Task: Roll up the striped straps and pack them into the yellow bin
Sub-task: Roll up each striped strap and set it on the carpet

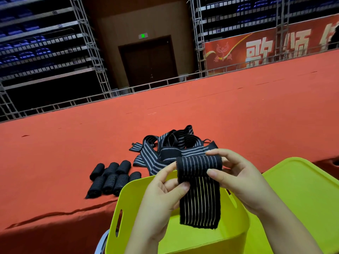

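Black ribbed strap – pale-striped, half-rolled – pinched by both hands above smooth yellow bin.

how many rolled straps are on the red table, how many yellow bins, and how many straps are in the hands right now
Rolled straps on the table: 7
Yellow bins, the near bin and the far bin: 2
Strap being rolled, held in the left hand and right hand: 1
Total: 10
The tangled loose pile cannot be counted.
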### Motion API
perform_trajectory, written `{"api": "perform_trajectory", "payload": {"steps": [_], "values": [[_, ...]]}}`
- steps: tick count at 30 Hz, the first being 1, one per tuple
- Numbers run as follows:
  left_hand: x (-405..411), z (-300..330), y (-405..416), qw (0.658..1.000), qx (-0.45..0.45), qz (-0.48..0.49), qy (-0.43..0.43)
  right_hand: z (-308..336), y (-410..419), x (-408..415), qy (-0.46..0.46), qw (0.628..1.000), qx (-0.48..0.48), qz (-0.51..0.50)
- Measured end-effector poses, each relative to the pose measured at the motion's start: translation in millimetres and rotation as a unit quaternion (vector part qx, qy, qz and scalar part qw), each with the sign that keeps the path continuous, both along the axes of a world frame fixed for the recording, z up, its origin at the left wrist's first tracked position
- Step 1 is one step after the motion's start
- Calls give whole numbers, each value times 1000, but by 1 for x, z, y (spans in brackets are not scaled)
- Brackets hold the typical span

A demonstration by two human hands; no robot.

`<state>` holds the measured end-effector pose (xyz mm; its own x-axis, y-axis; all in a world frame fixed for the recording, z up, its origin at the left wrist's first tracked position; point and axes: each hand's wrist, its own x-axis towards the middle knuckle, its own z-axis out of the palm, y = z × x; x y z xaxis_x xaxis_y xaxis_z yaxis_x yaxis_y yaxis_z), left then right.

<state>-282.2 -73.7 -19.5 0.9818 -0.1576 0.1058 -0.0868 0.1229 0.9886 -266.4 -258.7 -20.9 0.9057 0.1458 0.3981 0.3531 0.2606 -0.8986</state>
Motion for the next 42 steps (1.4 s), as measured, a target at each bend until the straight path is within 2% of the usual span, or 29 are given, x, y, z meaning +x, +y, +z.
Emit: {"api": "perform_trajectory", "payload": {"steps": [7,11,16,28,34,42], "values": [[1,2,1,1000,-7,11,0,1,2,-1,-35,999,7,-1],[0,2,0,1000,-5,-5,-7,-1,0,0,-30,1000,-2,1],[-1,4,-2,1000,-15,26,-6,-2,-1,1,-18,999,-37,16],[1,-3,1,998,19,38,-40,-7,-2,4,116,989,-9,94],[1,-5,5,999,22,32,-36,-8,0,4,92,992,-34,77],[-1,-5,5,999,31,5,-11,-8,-1,3,60,996,9,65]]}}
